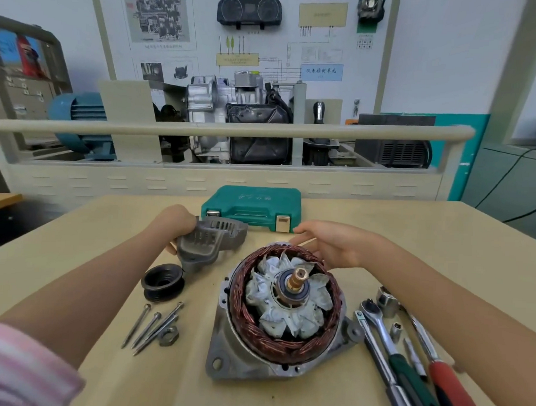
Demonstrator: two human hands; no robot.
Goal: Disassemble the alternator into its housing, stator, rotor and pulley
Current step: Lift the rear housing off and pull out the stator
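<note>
The alternator's front housing point(240, 350) sits on the table with the copper stator winding point(242, 296) still in it and the rotor point(290, 304), with its shaft point(297, 278), standing in the middle. My left hand point(175, 222) grips the grey rear housing cover point(210, 243), held off to the left of the alternator. My right hand point(335, 244) hovers with relaxed fingers at the stator's far right rim. The black pulley point(163, 282) lies on the table to the left.
Three long bolts point(153, 325) and a nut point(168, 336) lie left of the housing. Ratchets, sockets and handles point(392, 344) lie at the right. A closed green tool case point(251, 206) stands behind. The table point(411, 238) ends at a training rig.
</note>
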